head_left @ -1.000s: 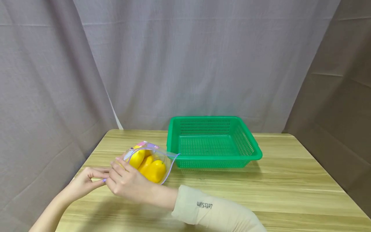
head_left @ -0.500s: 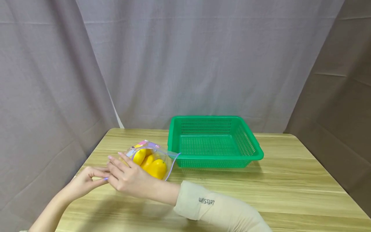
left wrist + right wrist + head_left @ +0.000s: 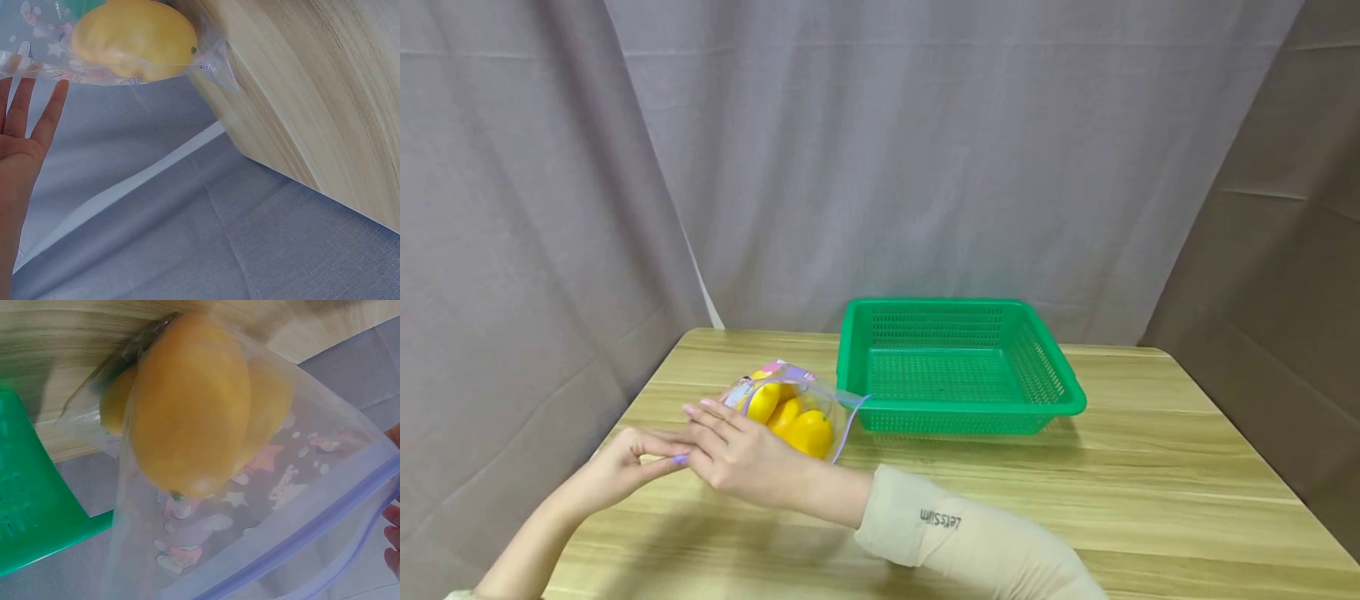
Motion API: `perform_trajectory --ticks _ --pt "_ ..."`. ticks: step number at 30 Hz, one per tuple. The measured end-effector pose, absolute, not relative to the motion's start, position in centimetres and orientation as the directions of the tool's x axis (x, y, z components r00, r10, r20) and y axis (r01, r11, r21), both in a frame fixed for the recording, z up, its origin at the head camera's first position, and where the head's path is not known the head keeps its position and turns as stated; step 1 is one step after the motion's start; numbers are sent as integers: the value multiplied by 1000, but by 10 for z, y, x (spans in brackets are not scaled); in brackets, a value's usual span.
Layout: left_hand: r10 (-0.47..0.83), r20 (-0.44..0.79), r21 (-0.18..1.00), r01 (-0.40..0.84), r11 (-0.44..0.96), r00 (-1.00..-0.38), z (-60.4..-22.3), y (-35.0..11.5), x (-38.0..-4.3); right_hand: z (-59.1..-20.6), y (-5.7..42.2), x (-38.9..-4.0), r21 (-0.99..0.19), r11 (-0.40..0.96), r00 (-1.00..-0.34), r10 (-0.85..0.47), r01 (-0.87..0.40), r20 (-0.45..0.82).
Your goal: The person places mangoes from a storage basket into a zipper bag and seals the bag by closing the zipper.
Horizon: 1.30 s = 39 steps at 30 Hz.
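Observation:
A clear zip bag (image 3: 206,550) with a purple zip and cartoon prints holds several yellow mango-like fruits (image 3: 809,433). Its open mouth shows in the right wrist view. Over the table's left part, my left hand (image 3: 617,468) pinches the bag's left edge between thumb and forefinger, its other fingers spread in the left wrist view. Across the bag's near side lies my right hand (image 3: 745,458), gripping the zip edge beside the left fingertips; its thumb is hidden. One fruit (image 3: 134,40) hangs low in the bag in the left wrist view.
A green perforated basket (image 3: 962,408) stands at the back middle of the wooden table (image 3: 1120,500); the bag's right corner overlaps its front left corner in the head view. Grey curtains (image 3: 925,167) rise behind and beside the table.
Both hands have shifted slightly right in the head view, as has the basket. My left thumb tip has slid along toward the right hand, and the right fingers lie closer together over the bag.

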<state>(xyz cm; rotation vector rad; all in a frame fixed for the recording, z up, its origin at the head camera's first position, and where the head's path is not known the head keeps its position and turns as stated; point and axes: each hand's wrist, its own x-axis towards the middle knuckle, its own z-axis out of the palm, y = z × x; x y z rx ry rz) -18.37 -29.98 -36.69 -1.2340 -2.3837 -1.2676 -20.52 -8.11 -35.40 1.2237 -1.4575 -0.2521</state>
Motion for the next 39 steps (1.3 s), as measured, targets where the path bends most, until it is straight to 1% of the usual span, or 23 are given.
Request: perform_trajectory --ticks 6,13,15,17,20,24,32,35,37,39 --pt "601 512 598 757 264 -614 -365 -306 -187 -352 -74 -211 731 417 150 -807 -540 571" --pt "592 517 592 758 275 -618 -364 -310 -187 -351 -68 -214 703 401 77 -837 -588 542" --pt "594 519 603 756 255 -615 -364 -310 -186 -351 -66 -215 701 391 80 -840 -596 537" --pt "588 521 606 753 255 -618 -365 -310 -186 -351 -64 -216 706 382 96 -839 -596 535" --pt "576 517 608 745 274 -634 -366 -312 -186 -352 -62 -218 715 376 122 -833 -589 539" --pt "569 509 605 738 298 -647 -365 -314 -187 -354 -57 -221 711 376 135 -825 -595 549" --pt "563 531 621 743 251 -633 -366 -326 -188 -357 -44 -224 671 379 62 -843 -637 535" --pt "549 535 643 731 227 -642 -365 -332 -188 -359 -42 -226 678 384 64 -842 -627 535" --pt "536 543 661 723 202 -647 -365 -334 -188 -359 -42 -227 668 391 53 -839 -634 541" --pt "514 538 664 711 230 -668 -364 -334 -188 -359 -41 -226 648 403 35 -833 -646 553"
